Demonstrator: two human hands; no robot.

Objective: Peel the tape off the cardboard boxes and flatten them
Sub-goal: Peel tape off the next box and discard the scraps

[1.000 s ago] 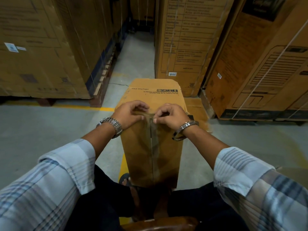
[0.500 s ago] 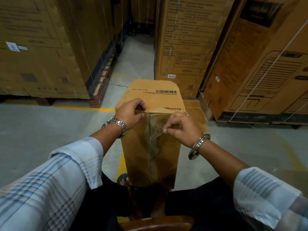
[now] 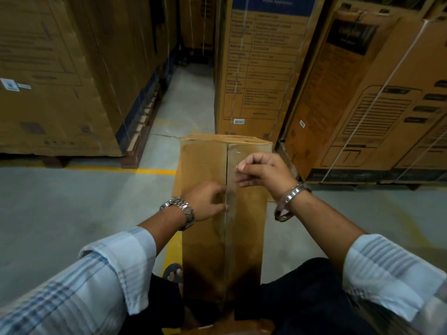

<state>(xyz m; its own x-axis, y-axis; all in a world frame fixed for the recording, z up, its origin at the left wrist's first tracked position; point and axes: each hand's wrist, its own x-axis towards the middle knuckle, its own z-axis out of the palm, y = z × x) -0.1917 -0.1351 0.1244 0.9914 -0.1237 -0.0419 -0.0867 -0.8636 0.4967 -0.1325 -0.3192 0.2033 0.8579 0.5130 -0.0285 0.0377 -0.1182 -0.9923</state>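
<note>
In the head view, 1 tall cardboard box stands on the floor between the person's knees. The left hand lies flat on its front, fingers out, touching the middle seam. The right hand pinches the clear tape, which lifts off the seam. Big boxes stand behind.

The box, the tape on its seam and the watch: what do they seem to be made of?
The box looks like brown cardboard, matte, creased at the edges. The tape is probably clear plastic film, glossy; the cardboard shows through. The watch is likely polished metal: its linked band glints silver.
</note>
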